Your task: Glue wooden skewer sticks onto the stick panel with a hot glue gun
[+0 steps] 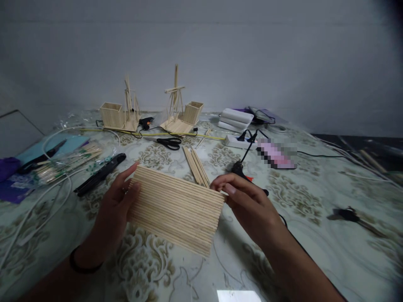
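Note:
A flat panel of wooden sticks [176, 209], laid side by side, is held tilted above the patterned tablecloth. My left hand [118, 201] grips its left end, the thumb on the face and the fingers behind. At the upper right corner, my right hand [245, 199] pinches the panel's edge between thumb and fingers. Just beyond the panel lie several loose wooden sticks [197, 165]. A black glue gun [238, 168] with an orange trigger rests behind my right hand, partly hidden by it.
Two stick-built models [112, 116] [193, 112] stand against the wall. Black scissors [169, 143], a power strip [236, 141] and a pink phone [276, 154] lie mid-table. On the left are a long black tool [100, 174], cables and packets of sticks [67, 161]. Pliers-like tool [349, 214] sits right.

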The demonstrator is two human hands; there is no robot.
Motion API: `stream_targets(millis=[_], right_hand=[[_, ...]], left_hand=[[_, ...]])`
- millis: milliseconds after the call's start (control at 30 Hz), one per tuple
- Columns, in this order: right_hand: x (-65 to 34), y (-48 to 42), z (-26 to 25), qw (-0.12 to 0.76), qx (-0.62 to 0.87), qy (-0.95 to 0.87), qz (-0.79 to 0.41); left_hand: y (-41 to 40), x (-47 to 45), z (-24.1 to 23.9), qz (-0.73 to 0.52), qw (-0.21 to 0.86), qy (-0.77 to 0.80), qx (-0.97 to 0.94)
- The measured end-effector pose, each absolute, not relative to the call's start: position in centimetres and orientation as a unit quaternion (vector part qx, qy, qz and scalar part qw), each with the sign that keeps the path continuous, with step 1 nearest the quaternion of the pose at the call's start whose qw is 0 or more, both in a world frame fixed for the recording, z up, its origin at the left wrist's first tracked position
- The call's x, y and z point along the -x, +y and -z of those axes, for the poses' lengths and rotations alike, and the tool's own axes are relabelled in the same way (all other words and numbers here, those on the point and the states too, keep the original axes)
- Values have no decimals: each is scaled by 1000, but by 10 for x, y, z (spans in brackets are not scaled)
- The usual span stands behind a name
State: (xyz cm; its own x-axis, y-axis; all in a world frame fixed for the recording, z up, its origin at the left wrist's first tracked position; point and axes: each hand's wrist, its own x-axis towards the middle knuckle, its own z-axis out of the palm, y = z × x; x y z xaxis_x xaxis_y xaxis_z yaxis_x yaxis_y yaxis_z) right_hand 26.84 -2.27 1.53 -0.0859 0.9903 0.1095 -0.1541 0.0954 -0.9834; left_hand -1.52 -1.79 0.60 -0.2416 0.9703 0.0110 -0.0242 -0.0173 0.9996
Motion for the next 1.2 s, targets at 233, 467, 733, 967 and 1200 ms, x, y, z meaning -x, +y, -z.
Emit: stream_targets(millis=[233,467,733,967,1200], right_hand=[[-270,-23,-18,557,383,-461,-575],[-268,-24,-16,571,371,-449,-579],[-267,-24,-16,577,364,-437,-587],[-265,-22,-15,599,365,-421,-576],[-263,-21,-13,606,363,-416,-573]], left_hand=[[-16,16,-9,-572,455,542,-416],[-17,14,-8,-573,458,543,-409],[-18,16,-5,-582,465,529,-407],[-17,17,-4,-590,464,527,-398],[-18,16,-5,-601,461,517,-400]])
